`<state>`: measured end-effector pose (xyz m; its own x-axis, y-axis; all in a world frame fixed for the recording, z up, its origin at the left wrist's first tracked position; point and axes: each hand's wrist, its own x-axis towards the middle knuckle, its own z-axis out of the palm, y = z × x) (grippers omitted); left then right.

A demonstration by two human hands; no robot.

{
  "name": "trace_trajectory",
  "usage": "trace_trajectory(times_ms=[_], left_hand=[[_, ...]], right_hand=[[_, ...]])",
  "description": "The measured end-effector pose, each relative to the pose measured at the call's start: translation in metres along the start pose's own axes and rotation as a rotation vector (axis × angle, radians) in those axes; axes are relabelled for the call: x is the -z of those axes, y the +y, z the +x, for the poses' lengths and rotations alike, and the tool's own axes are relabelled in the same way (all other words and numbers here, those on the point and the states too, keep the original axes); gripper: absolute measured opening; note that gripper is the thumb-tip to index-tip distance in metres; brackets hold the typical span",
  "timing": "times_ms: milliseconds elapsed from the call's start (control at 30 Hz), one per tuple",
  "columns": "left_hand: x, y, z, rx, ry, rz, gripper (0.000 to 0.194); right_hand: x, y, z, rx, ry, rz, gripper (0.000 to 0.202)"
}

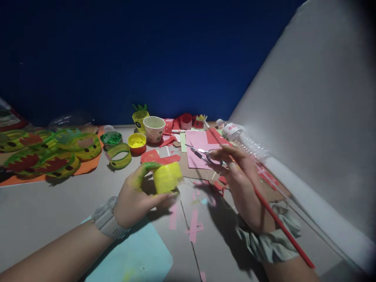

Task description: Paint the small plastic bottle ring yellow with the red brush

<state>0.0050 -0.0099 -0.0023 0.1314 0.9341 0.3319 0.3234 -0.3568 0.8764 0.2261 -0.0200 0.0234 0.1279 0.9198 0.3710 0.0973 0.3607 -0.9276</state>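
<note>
My left hand (136,194), with green and yellow paint on its fingers, is closed around a short yellow-painted cardboard tube (167,178). In my right hand (242,180) is a paintbrush (274,217) with a long red handle, its bristle end slanting up and away. Scissors (202,155) show just beside my right fingertips, over pink paper (197,141); whether the fingers touch them I cannot tell. Beyond my left hand stand a tub of yellow paint (137,141) and a tub of green paint (111,138). A green-yellow ring (120,156) rests by them.
Several painted rings (58,164) lie on orange paper (91,166) at the left. A patterned paper cup (154,129) stands at the back, near a pineapple-like cup (138,117). A plastic bottle (245,139) lies at the right wall. Paper scraps (193,225) and a light-blue sheet (143,250) cover the front.
</note>
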Motion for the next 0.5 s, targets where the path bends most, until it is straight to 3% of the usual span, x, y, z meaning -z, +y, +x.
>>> trace_trajectory(times_ms=[67, 333, 500], left_hand=[[-0.001, -0.001, 0.0, 0.032, 0.011, -0.011, 0.046], [0.0, -0.004, -0.001, 0.026, 0.015, 0.013, 0.046], [0.0, -0.007, -0.001, 0.057, -0.041, 0.007, 0.047]], right_hand=[[0.003, -0.004, 0.003, -0.01, 0.029, 0.071, 0.019], [0.009, -0.011, 0.005, -0.131, -0.115, 0.312, 0.014], [0.01, -0.016, 0.005, -0.228, -0.211, 0.302, 0.013]])
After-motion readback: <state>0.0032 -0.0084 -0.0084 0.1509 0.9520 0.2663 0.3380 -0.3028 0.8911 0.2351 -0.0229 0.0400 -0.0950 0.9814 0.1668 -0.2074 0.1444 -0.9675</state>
